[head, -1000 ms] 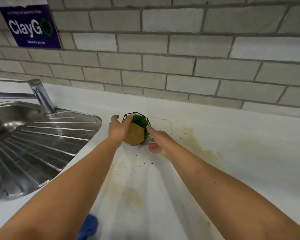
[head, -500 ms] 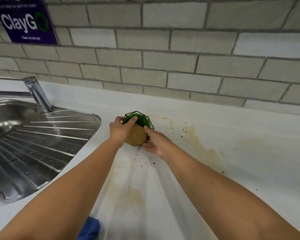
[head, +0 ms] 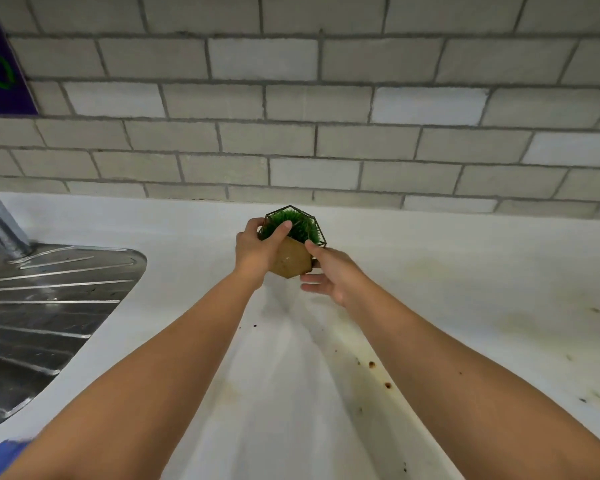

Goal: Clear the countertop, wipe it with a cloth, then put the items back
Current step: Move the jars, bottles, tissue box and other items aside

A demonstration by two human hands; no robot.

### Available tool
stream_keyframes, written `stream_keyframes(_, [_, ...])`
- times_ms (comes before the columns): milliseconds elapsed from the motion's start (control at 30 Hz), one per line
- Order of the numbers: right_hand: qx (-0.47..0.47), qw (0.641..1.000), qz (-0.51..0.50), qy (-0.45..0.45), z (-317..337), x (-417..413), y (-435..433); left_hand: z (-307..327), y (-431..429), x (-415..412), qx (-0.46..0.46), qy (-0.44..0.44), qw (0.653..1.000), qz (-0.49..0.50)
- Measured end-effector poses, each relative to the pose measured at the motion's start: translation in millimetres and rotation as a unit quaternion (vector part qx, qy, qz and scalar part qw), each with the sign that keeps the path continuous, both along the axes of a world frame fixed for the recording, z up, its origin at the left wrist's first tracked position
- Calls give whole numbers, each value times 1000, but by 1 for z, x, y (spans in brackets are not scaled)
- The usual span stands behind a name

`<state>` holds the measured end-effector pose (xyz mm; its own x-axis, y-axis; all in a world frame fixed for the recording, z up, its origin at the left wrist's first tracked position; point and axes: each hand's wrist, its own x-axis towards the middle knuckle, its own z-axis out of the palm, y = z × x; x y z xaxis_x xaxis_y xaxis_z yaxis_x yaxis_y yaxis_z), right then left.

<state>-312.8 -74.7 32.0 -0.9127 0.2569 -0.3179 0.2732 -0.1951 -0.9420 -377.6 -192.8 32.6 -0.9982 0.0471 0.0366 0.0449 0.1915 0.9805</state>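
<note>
A small plant pot [head: 291,259] with a tan faceted base, green grass-like tuft and a thin black wire frame is held over the white countertop [head: 465,271], near the back wall. My left hand [head: 257,249] grips its left side, thumb over the green top. My right hand [head: 329,275] holds its right side, thumb on the pot and the other fingers under it. I cannot tell whether the pot's base touches the counter. A blue cloth [head: 0,457] shows at the bottom left corner, partly hidden by my left arm.
A steel sink drainboard [head: 49,306] and tap base [head: 0,226] lie at the left. Brown stains and dark specks [head: 371,365] mark the counter under my right arm. A grey tiled wall [head: 291,133] rises behind, with a purple sign [head: 0,74] at the upper left.
Both hands have closed on the pot and carried it right and toward the back wall. The view has shifted right, so less of the sink shows.
</note>
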Motion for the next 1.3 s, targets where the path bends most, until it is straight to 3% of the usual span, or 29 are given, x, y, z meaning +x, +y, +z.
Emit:
stream_keyframes(433, [61, 975, -212, 12, 47, 190, 203, 38, 233, 153, 50, 19, 977, -207])
stream_keyframes(867, [93, 936, -339, 5, 55, 416, 360, 40, 416, 351, 68, 1, 930, -361])
stream_keyframes(1133, [121, 910, -397, -14, 54, 480, 426, 37, 492, 406, 30, 11, 904, -426])
stream_keyframes(1300, [157, 885, -439, -2, 57, 502, 476, 45, 547, 419, 16, 30, 865, -501])
